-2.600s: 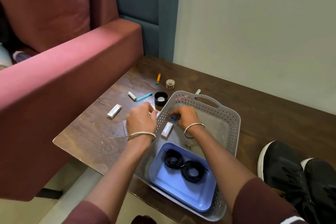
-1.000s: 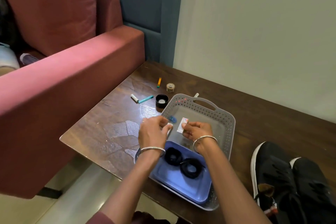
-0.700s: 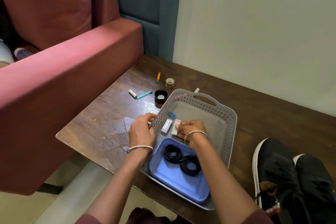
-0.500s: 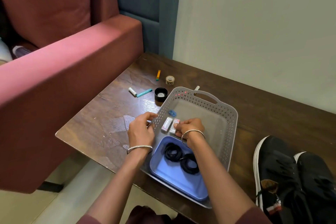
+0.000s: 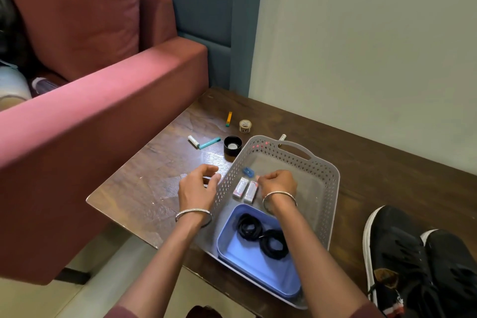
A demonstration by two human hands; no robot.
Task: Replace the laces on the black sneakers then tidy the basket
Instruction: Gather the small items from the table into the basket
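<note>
Left hand [image 5: 197, 190] curls loosely, empty, at the basket's [image 5: 326, 186] nine o'clock wall; right hand [image 5: 277, 183], clenched, sits beside two small boxes [image 5: 245, 190] inside

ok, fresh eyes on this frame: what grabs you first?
The grey basket mid-table, with both hands at its left side: left hand just outside the wall, right hand inside beside two small white boxes. Next, the blue tray in the basket's near end holding two coiled black laces. Then the black sneakers at the right.
</note>
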